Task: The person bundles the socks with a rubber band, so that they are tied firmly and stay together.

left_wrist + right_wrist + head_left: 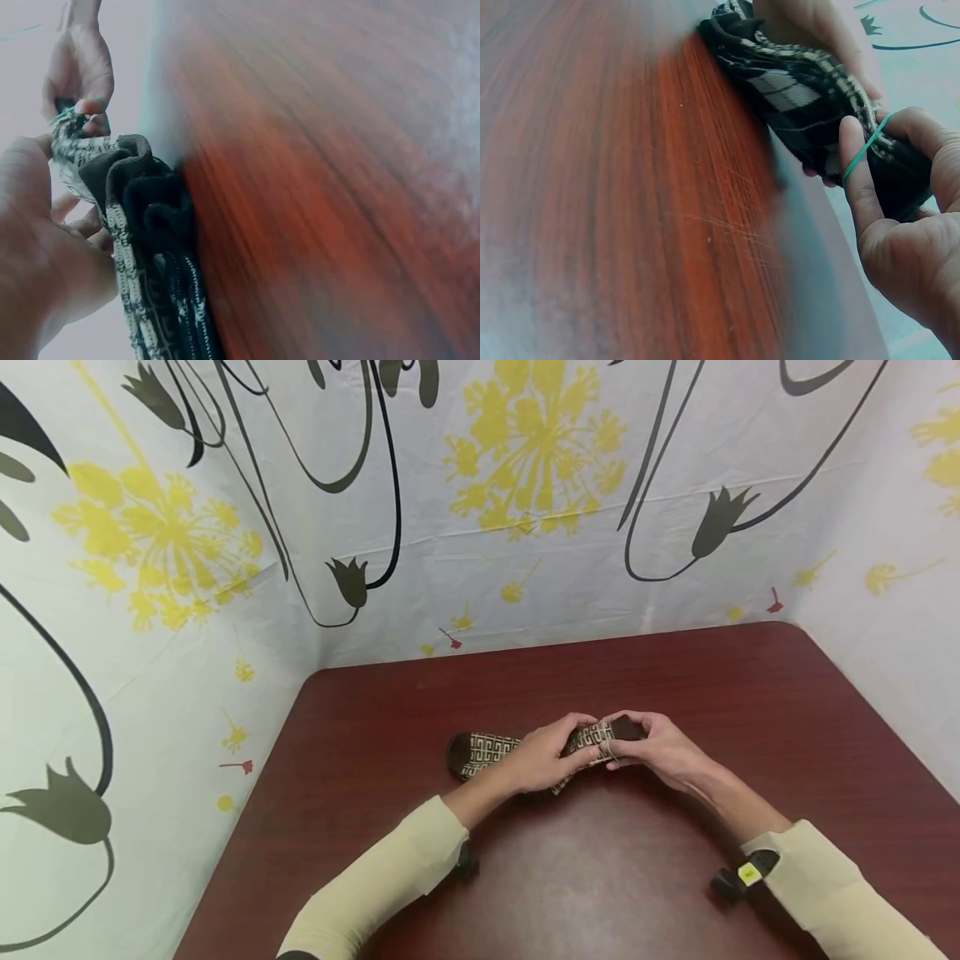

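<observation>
Dark brown socks [491, 750] with a cream geometric pattern lie in layers across the table, their right end raised between the two hands. My left hand [540, 756] grips them around the middle, thumb on the near side. At the dark right end, my right hand [663, 752] holds the socks between thumb and fingers. A thin green rubber band [867, 148] stretches over the right hand's digits and across the socks in the right wrist view. Folded dark edges of the socks [154, 187] show in the left wrist view. The left palm hides part of the fabric.
The reddish-brown table [570, 877] has rounded far corners. Behind it and at both sides hang white sheets [420, 602] printed with flowers. A dark wrist camera [727, 887] sits under the right sleeve, another [467, 862] under the left.
</observation>
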Demonstrator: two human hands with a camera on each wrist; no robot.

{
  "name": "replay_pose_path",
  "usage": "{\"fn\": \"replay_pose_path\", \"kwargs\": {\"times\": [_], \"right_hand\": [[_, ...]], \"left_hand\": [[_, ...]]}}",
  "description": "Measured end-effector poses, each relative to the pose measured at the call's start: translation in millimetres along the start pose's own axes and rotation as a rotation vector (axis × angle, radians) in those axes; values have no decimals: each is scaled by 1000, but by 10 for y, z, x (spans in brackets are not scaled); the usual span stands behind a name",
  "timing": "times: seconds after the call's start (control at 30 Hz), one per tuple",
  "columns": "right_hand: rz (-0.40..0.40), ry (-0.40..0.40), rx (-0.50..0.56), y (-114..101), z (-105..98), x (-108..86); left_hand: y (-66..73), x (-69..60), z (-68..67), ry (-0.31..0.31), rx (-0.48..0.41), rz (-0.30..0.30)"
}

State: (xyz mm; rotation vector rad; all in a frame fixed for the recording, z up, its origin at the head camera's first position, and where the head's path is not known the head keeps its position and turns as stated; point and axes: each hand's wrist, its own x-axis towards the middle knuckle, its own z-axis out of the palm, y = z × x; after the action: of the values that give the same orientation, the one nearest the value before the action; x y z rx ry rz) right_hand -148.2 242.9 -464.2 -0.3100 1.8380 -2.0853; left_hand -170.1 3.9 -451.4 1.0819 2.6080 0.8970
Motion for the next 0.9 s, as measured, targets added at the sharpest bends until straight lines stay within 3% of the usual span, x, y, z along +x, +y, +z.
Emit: {"fn": "replay_pose_path", "kwargs": {"times": [0.27,0.43,0.6,0.7,0.9], "right_hand": [[5,18,-60,0,7,-4],[8,1,-78,-1,-5,-13],[3,-39,-164,5,-40,-30],[-8,-45,-208,9,-60,-37],[5,4,-262,13,-72,-29]], "left_hand": [[-47,56,113,-27,140,28],[-28,80,111,-35,222,32],[-30,110,86,-51,281,43],[-58,123,81,-48,243,35],[-128,147,102,-42,42,-3]]}}
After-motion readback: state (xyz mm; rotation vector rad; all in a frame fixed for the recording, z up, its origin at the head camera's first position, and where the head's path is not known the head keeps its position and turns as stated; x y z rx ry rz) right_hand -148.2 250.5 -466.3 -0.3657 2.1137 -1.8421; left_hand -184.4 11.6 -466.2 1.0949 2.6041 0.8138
